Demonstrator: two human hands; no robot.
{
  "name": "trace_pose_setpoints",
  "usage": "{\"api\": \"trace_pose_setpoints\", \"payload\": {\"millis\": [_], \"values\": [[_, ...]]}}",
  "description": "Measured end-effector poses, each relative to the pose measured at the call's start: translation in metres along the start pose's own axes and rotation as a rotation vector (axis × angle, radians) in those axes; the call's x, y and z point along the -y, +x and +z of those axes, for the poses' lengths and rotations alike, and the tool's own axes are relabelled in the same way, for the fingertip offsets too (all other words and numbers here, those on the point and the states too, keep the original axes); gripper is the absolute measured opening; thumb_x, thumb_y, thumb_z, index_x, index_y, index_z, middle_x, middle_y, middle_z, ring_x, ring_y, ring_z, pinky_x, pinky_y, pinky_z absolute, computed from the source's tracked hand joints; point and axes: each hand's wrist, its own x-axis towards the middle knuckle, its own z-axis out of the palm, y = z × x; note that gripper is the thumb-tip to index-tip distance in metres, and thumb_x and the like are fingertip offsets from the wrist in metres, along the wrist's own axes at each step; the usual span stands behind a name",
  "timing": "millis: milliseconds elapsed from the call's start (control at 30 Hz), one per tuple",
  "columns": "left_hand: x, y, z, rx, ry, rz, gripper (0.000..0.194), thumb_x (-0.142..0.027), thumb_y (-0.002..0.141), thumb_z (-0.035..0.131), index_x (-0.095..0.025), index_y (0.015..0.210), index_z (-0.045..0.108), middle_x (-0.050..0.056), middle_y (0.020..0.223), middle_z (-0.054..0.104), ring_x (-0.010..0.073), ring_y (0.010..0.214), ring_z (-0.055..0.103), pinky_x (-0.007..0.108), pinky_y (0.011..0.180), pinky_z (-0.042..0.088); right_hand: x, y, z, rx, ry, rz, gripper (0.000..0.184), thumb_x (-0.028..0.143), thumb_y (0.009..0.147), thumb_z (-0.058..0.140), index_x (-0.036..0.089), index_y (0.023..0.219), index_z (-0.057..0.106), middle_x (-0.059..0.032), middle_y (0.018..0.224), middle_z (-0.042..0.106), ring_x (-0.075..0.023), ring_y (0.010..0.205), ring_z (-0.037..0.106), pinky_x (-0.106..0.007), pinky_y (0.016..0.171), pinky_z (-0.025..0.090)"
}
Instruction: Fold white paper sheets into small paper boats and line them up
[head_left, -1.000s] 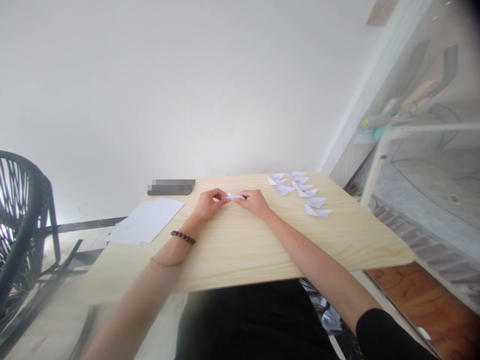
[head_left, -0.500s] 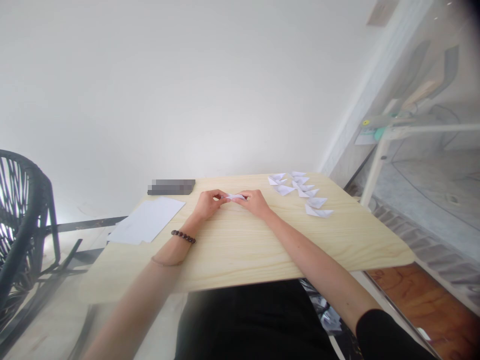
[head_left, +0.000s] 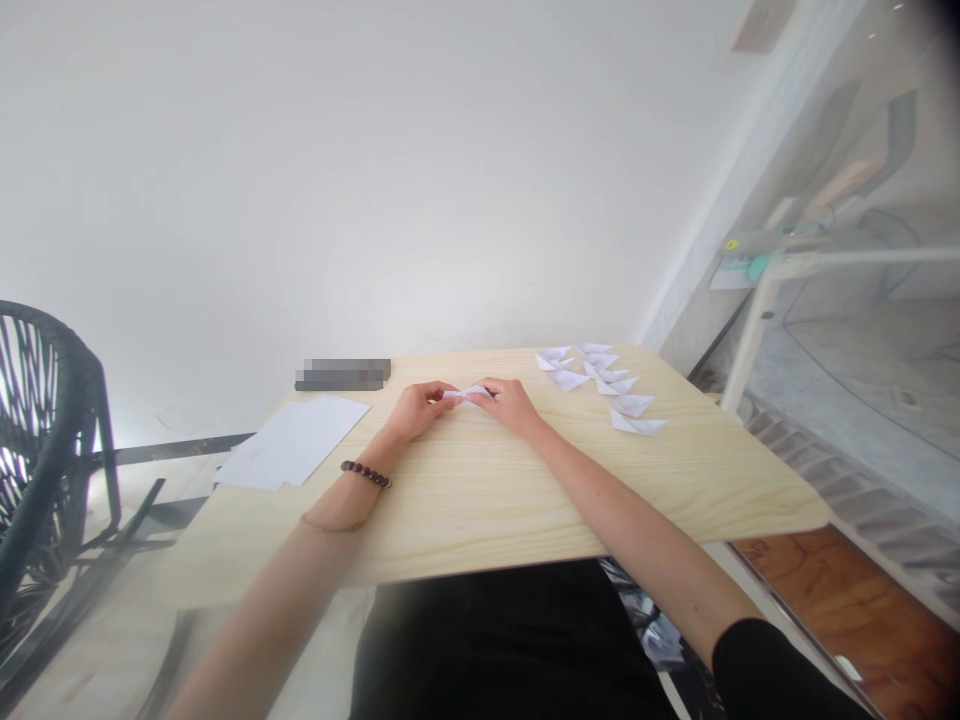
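- Folded paper [head_left: 474, 391]: mid-frame, over the far half of the table [head_left: 480, 500]. Can't tell if it touches the wood.
- Left hand [head_left: 415, 410]: fingertips pinched on the paper's left end, thumb on the near side.
- Right hand [head_left: 515, 405]: same pinch on the right end. Thumb tips close together; can't tell if they touch.
- Step in hand, my read: shaping folds with both hands. Fingers hide most creases, so stage unclear.
- Next move probably calls for a light, even pinch at both ends; small thin piece, easy to crush or skew a crease.
- Bead bracelet [head_left: 366, 474] on the left wrist, lower left of centre, clear of the paper.
- Paper shapes [head_left: 637, 425]: boat-like, loose cluster right of centre on the table, several close together or overlapping. Well apart from the right hand.
- Paper sheets [head_left: 296, 440]: flat, left of centre, overlapping, near the left forearm.
- Dark object [head_left: 343, 382]: far left part of the table, just beyond the sheets; pixelated, can't identify.
- Chair [head_left: 71, 375]: left edge of frame, off the table.
- White wall [head_left: 450, 180]: fills most of the upper frame.
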Motion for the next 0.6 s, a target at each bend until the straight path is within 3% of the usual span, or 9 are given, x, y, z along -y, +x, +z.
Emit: {"api": "trace_pose_setpoints", "payload": {"millis": [600], "values": [[0.0022,0.0007,-0.0010,-0.003,0.004,-0.012,0.037,-0.044,0.071,0.050,-0.013,0.087,0.060,0.005,0.066,0.064,0.0144,0.061,0.057,0.024,0.055,0.045,-0.0057,0.0008,0.0031,-0.024,0.054,0.041,0.021,0.034,0.069,0.054,0.015,0.074,0.061,0.0010,0.067,0.060,-0.0089,0.058,0.049,-0.019,0.055,0.035]]}}
